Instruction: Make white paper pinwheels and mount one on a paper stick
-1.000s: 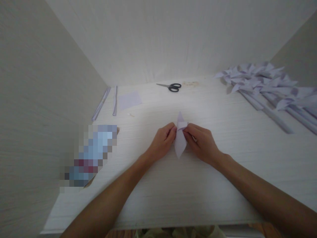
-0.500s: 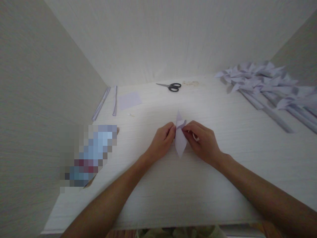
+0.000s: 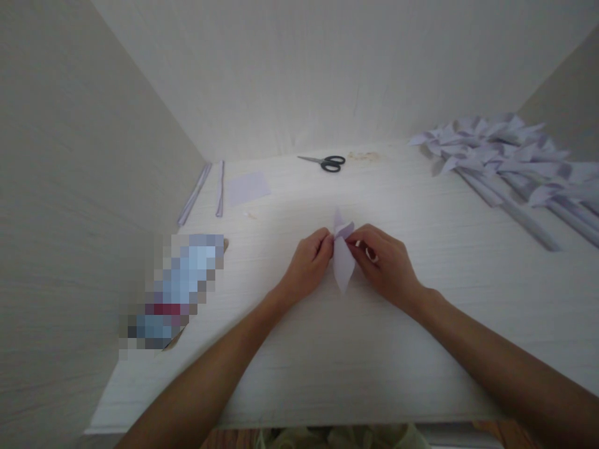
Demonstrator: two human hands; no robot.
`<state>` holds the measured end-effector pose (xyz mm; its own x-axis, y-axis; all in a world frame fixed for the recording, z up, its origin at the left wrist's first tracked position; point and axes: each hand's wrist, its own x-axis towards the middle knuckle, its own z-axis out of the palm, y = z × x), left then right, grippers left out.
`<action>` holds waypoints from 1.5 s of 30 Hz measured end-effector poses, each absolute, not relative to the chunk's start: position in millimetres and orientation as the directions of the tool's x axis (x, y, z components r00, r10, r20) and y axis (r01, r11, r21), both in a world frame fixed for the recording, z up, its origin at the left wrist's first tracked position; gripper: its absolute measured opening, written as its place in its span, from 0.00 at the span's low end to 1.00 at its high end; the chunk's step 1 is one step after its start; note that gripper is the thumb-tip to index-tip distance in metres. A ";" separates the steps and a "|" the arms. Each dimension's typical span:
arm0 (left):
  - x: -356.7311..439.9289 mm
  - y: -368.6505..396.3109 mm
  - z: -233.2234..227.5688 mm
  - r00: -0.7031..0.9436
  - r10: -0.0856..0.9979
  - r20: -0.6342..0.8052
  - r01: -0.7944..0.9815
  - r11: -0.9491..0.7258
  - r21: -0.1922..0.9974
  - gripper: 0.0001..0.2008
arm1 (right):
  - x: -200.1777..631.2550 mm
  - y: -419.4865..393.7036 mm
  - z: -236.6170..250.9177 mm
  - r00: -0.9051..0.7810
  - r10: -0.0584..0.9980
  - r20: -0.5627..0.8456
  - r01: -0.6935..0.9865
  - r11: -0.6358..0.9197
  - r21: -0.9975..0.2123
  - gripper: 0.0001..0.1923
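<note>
A pale paper piece (image 3: 344,265) is held between the left hand (image 3: 309,262) and right hand (image 3: 386,259), each closed in a pinch, with shaping apparently underway and gentle handling of its curled flap (image 3: 345,230) seemingly called for next.

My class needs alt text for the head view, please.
A person's left grip and right grip pinch a folded pale paper over a white table. Black-handled scissors lie beyond, pinwheel-like paper shapes right, a flat sheet left.
</note>
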<state>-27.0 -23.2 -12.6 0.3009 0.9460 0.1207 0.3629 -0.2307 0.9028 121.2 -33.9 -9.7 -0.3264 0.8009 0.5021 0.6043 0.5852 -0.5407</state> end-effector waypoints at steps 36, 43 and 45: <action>-30.8 -19.4 -9.6 0.372 0.928 -0.018 -0.090 0.056 0.994 0.11 | 123.0 -27.8 -6.9 -0.109 0.882 0.459 0.399 0.461 -0.792 0.02; -31.3 -20.6 -5.6 0.396 0.916 -0.058 -0.146 0.125 0.981 0.10 | 124.5 -28.3 -9.7 -0.095 0.912 0.400 0.182 0.411 -0.893 0.13; -31.4 -20.4 -7.9 0.409 0.910 -0.068 -0.138 0.135 0.981 0.12 | 123.1 -29.5 -10.8 -0.124 0.910 0.396 0.199 0.414 -0.888 0.18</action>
